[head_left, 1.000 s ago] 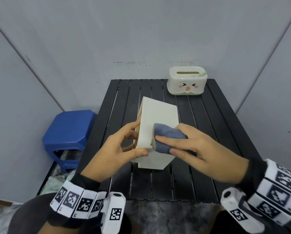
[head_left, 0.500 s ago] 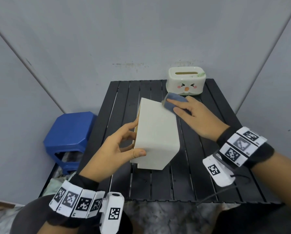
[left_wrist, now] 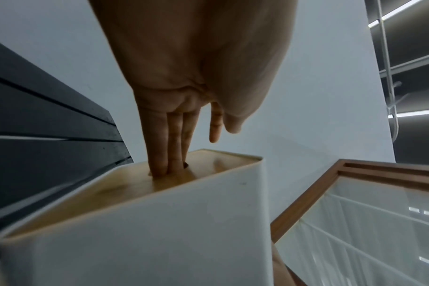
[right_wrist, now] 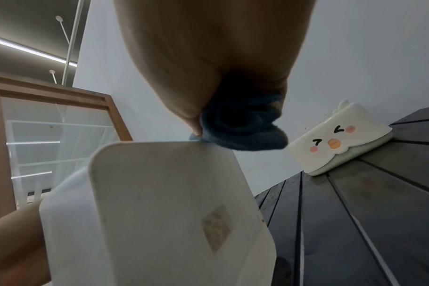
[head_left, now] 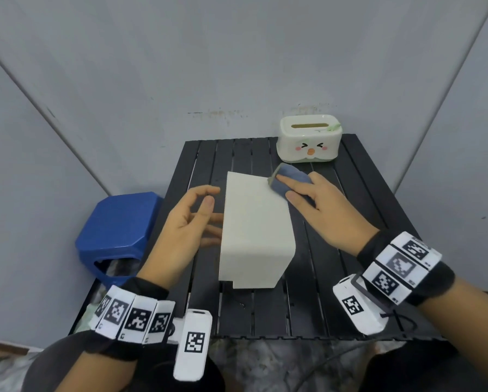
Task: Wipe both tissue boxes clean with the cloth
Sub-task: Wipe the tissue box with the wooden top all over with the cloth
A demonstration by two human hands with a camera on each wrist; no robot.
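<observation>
I am part-way through the first of two boxes, as far as I can judge. The plain cream tissue box point(head_left: 255, 230) lies on its side on the black slatted tabletop point(head_left: 350, 278), its wooden face turned toward my left hand point(head_left: 180, 230). My right hand point(head_left: 319, 210) presses the folded blue cloth point(head_left: 291, 182) onto the far right corner of the box's upward side, the end nearest the duck-face tissue box point(head_left: 308, 140). My right grip is closed round the cloth: fingers lie flat over its top and, from the right wrist view, the cloth bunches up inside the palm.

My left grip is wide and loose. Three fingers point(left_wrist: 169, 154) stand straight against the wooden face, steadying the box; the forefinger and thumb hang free of it, holding nothing.

The cloth sits at the far end of the upward side, so that side looks mostly covered; I cannot tell which other faces are clean. A faint patch shows on the end panel in the right wrist view. The duck-face tissue box stands upright beyond the plain box, just past the cloth and apart from it, with no hand on it; I judge it is left to do.
</observation>
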